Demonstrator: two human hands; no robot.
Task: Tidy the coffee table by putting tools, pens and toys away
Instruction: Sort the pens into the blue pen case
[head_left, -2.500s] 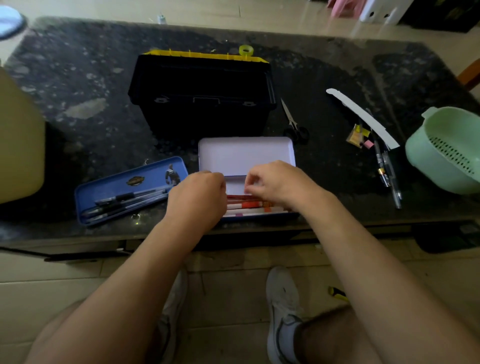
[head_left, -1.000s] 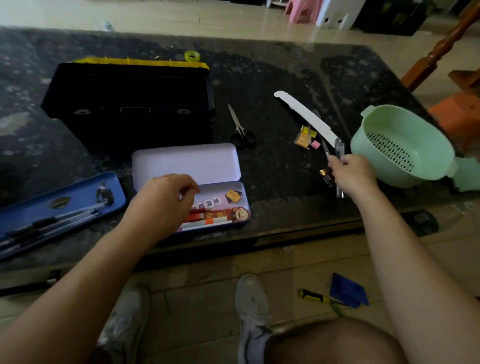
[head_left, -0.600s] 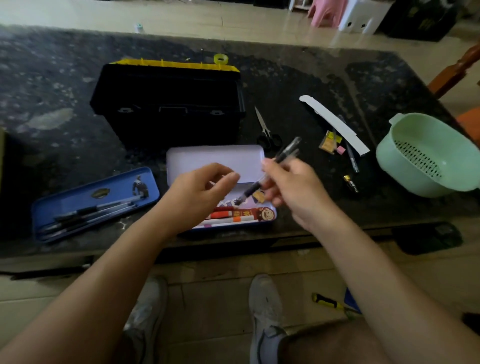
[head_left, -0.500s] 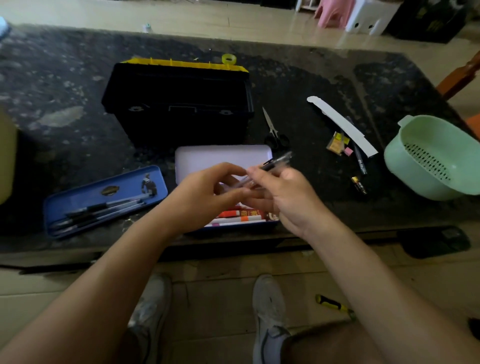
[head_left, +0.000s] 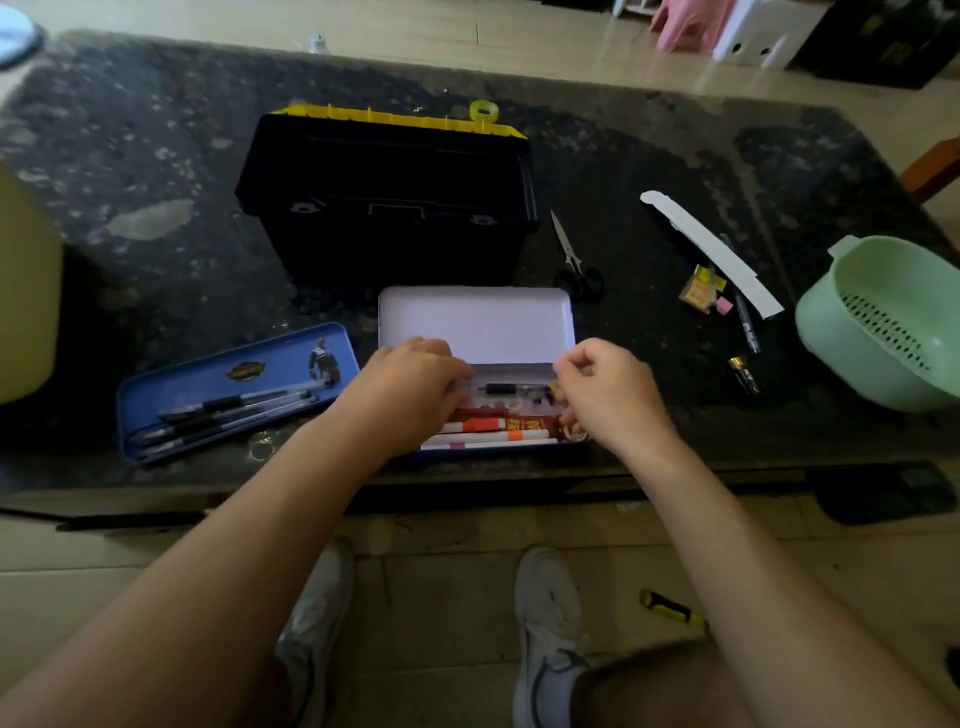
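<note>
Nearby — scissors, toolbox, colander

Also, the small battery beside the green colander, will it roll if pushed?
Probably: the battery looks cylindrical and lies on its side on the smooth tabletop. Being small, it is likely light and rigid, easy to pinch.

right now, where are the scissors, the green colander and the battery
scissors (head_left: 567, 247), head view, on the blades
green colander (head_left: 883, 266), head view, on its inner wall
battery (head_left: 744, 370), head view, on its middle
</note>
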